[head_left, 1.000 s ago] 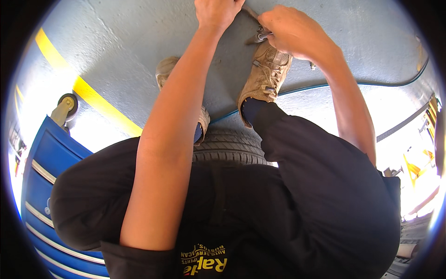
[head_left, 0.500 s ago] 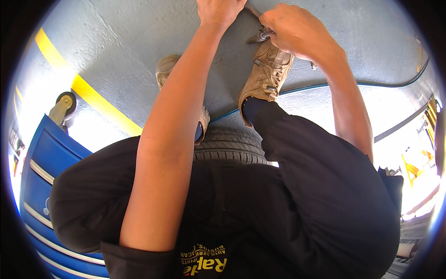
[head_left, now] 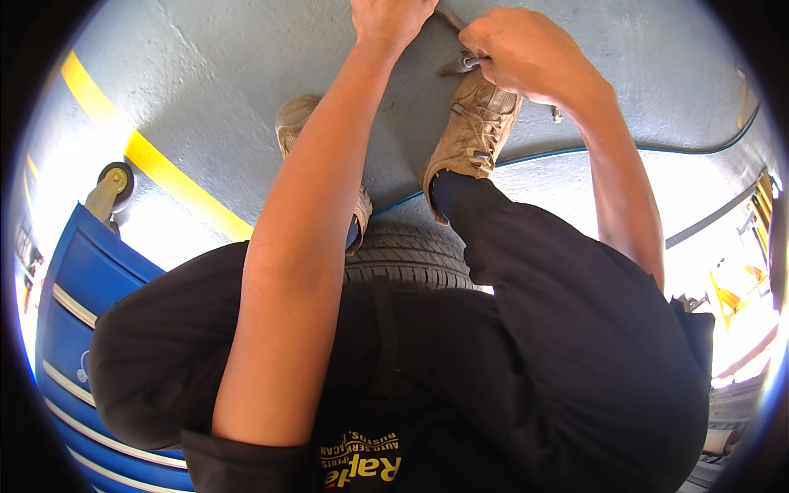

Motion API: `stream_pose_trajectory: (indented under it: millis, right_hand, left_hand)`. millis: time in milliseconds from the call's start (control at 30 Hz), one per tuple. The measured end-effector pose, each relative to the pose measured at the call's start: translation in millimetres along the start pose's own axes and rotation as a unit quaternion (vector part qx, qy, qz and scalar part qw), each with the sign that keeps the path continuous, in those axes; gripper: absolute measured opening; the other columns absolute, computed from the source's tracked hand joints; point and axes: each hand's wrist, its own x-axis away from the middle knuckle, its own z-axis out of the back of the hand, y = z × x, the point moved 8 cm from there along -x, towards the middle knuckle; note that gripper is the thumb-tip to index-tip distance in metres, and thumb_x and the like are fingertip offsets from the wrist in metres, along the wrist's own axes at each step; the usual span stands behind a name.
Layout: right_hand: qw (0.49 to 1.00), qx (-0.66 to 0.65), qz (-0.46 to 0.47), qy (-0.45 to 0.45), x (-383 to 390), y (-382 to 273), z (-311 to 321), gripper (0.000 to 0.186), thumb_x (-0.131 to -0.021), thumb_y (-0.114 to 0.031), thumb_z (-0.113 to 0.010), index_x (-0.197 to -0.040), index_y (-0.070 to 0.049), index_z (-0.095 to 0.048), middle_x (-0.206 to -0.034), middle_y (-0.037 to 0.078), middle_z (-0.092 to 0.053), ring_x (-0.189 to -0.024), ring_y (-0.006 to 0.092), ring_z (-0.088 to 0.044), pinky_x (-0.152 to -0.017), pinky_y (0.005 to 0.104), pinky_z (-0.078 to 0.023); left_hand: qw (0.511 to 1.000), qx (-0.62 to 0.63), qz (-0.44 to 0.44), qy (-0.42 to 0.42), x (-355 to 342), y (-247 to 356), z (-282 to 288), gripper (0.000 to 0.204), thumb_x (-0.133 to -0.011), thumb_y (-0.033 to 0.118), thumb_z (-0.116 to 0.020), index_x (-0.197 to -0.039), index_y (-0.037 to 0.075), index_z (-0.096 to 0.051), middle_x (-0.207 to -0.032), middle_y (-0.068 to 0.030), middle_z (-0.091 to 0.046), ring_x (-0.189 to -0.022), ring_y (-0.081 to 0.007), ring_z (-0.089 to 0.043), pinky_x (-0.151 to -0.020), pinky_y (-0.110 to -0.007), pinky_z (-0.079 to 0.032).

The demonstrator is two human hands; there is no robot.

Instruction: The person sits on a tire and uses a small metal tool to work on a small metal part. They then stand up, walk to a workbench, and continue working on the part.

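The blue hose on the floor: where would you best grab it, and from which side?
Probably the stretch of blue hose to the right of the right forearm. Come from above and pinch across it: it looks thin, lies along the floor, and nothing covers it there.

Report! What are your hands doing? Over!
Right hand grips grey metal piece near right shoe. Left hand partly cut off. Blue hose on floor, clear of hands.

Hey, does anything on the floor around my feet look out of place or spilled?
No spill shows, though glare whitens some of the gray floor. The blue-green hose stands out: it trails loosely across the floor close by the right shoe, where it could perhaps trip someone.
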Motion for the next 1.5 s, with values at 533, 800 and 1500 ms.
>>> stream_pose_trajectory:
  millis: [533,800,1500]
  right_hand:
    - [1.000,-0.010,-0.023,0.008,4.5,5.5,9.1,0.011,-0.080,-0.012,-0.073,-0.087,-0.004,-0.077,-0.081,0.021,-0.074,-0.082,0.0439,-0.075,-0.072,0.0552,-0.057]
    - [0.999,0.003,-0.013,0.036,4.1,4.3,-11.3,0.008,-0.085,-0.009,-0.073,-0.091,-0.004,-0.074,-0.084,0.019,-0.073,-0.084,0.0408,-0.074,-0.074,0.0537,-0.058]
    - [0.999,-0.018,-0.033,0.017,2.4,4.6,-2.4,0.010,-0.082,-0.008,-0.074,-0.086,-0.003,-0.067,-0.081,0.017,-0.070,-0.078,0.0389,-0.071,-0.071,0.0542,-0.054]
  left_hand:
    - [1.000,-0.009,0.002,0.014,-2.5,2.0,0.5,0.016,-0.095,0.026,-0.083,-0.095,0.011,-0.077,-0.100,-0.0070,-0.076,-0.103,-0.0338,-0.069,-0.084,-0.047,-0.062]
    - [1.000,-0.010,-0.002,0.009,-0.9,2.8,-0.1,0.015,-0.095,0.026,-0.083,-0.097,0.012,-0.079,-0.102,-0.0070,-0.077,-0.104,-0.0332,-0.070,-0.084,-0.046,-0.062]
    - [1.000,-0.007,0.009,0.007,-0.2,1.3,0.8,0.015,-0.094,0.025,-0.083,-0.098,0.012,-0.079,-0.102,-0.0067,-0.076,-0.103,-0.0337,-0.069,-0.083,-0.047,-0.061]
